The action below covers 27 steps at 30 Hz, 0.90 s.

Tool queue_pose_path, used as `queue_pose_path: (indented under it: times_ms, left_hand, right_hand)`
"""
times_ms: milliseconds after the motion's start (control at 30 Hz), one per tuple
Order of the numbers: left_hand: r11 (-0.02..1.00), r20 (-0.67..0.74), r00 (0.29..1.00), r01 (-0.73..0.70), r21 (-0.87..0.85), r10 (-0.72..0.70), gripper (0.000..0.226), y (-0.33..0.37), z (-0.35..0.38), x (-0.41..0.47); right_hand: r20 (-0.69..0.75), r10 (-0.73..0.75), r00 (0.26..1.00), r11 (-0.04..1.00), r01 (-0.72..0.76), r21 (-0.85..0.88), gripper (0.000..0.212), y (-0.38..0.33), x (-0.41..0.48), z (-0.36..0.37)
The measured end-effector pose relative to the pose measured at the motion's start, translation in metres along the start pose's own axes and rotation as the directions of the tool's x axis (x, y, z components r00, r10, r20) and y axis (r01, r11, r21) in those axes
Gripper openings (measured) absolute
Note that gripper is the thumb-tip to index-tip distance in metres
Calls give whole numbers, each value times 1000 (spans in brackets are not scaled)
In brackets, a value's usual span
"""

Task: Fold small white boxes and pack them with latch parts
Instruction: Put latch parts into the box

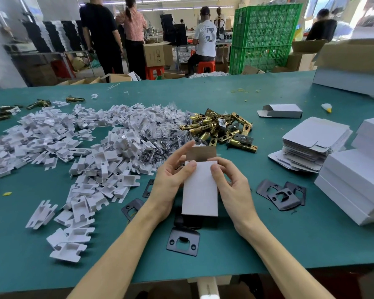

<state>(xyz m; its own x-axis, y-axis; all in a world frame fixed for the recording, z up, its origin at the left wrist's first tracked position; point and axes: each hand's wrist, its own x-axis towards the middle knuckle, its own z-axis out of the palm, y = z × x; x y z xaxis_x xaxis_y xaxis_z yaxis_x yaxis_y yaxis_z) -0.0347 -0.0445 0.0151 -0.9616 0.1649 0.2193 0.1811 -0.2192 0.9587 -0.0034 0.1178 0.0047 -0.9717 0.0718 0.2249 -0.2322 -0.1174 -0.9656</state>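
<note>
I hold a small white box [200, 188] upright above the green table [268, 244], its brown far flap standing open. My left hand [171, 180] grips its left side, thumb on the white face and index finger reaching to the flap. My right hand [231, 186] grips the right side, thumb on the top edge. Brass latch parts [220, 128] lie in a pile just beyond the box. Black strike plates lie under the box [183, 241] and to the right [282, 194]. A stack of flat white box blanks [311, 145] sits at the right.
A wide heap of white card inserts [73, 147] and small clear bags of screws [160, 130] covers the left half of the table. Folded white boxes [354, 186] are stacked at the right edge; one folded box [281, 111] lies farther back. People work beyond the table.
</note>
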Motion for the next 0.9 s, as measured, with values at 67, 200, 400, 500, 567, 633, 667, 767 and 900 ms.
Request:
queue_pose_path:
  times_ms: [67, 200, 400, 500, 567, 633, 667, 767, 900]
  left_hand:
    - [1000, -38, 999, 2, -8, -2, 53, -1, -1, 0]
    - [999, -125, 992, 30, 12, -28, 27, 0, 0, -1]
    - [1000, -373, 928, 24, -3, -24, 23, 2, -5, 3]
    - [998, -507, 861, 7, -64, -39, 17, 4, -12, 8]
    - [996, -507, 861, 3, -88, -47, 14, 5, -13, 9]
    - [992, -456, 888, 3, -122, -59, 23, 6, -13, 9]
    - [992, -428, 902, 7, -127, -62, 30, 6, -12, 8]
    - [996, -365, 928, 44, -75, -69, 35, 3, -10, 6]
    - [993, -251, 961, 98, -73, -113, 32, 2, -8, 4]
  right_hand:
    - [49, 23, 999, 1000, -22, -15, 26, 0, -1, -1]
    - [94, 13, 995, 998, -7, -64, 44, -2, -2, 0]
    - [135, 87, 987, 982, -61, -181, 72, 0, -1, -1]
    - [222, 76, 972, 932, 10, -364, 52, 2, -2, 4]
    - [192, 56, 980, 964, -3, -265, 46, 3, -1, 3]
    - [115, 30, 993, 991, -15, -131, 42, 3, 0, -2]
    - [71, 27, 997, 996, -21, -86, 39, 3, 1, -4]
    - [-43, 49, 998, 999, -48, 11, 32, 6, 2, -6]
    - [-147, 31, 989, 999, -36, -31, 32, 8, 2, -6]
